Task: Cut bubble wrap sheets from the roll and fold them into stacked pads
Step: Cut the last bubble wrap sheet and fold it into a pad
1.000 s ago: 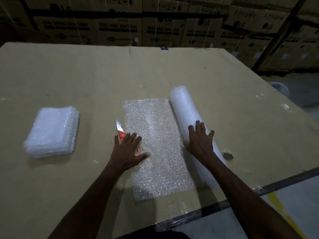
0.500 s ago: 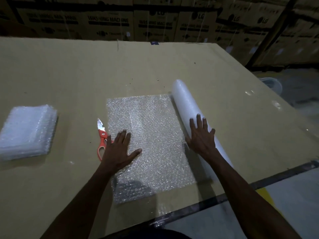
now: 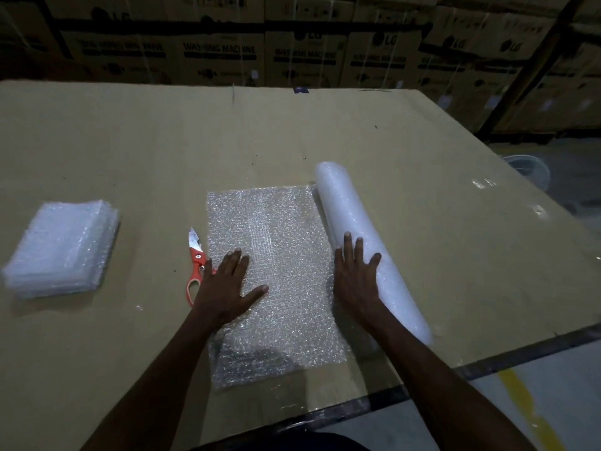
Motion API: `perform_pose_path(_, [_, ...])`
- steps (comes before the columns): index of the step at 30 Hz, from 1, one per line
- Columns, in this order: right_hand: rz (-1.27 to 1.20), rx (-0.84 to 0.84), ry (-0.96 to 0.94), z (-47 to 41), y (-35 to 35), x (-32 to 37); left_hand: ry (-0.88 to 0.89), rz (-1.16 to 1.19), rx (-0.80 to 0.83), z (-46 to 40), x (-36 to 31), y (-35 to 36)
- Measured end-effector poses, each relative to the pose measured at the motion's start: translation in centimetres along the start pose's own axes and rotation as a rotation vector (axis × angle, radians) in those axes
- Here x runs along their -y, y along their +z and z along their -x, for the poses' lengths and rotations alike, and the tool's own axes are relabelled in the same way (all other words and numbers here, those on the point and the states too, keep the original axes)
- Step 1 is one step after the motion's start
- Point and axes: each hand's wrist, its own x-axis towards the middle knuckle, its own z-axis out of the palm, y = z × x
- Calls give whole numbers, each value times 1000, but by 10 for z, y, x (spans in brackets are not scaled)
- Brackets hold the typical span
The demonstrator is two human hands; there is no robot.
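A roll of bubble wrap lies on the cardboard-covered table, running from the middle toward the near right. An unrolled sheet spreads flat to its left, still joined to the roll. My left hand lies flat with fingers spread on the sheet's left edge. My right hand rests palm down on the roll's left side. Orange-handled scissors lie shut just left of the sheet, partly under my left hand. A stack of folded bubble wrap pads sits at the far left.
Cardboard boxes printed "washing machine" line the back behind the table. The table's near edge runs diagonally at lower right, with grey floor and a yellow line beyond. A round pale object sits on the floor at right.
The roll has moved to the right under my right hand, so the flat sheet is wider. My left hand shifted off the scissors onto the sheet's edge.
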Motion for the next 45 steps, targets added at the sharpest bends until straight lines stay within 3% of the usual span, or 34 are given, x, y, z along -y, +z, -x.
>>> perform_pose_path(9, [14,-20,-53,1,-3,-5,62,45,-2,2,11,-1])
perform_pose_path(17, [-553,-161,-132,9,-54,53,-2,150,-150,26,52,-17])
perform_pose_path(20, [-860,-73,-151,16,-78,100,-46,124,-131,41,79,-21])
perform_pose_path(23, [-1007,-8,-171,20,-99,153,-89,130,-133,57,106,-24])
perform_pose_path(28, [-913,-23,-231,22,-115,212,-106,149,-128,77,129,-25])
perform_pose_path(37, [-901,169,-20,0,-134,227,-80,197,-134,88,128,-25])
perform_pose_path(39, [-1049,220,68,-7,-135,221,-57,196,-146,88,127,-25])
perform_pose_path(43, [-1893,444,290,-5,-149,193,-16,209,-185,85,127,-30])
perform_pose_path(45, [-2181,551,321,2,-158,174,-3,212,-193,81,126,-32])
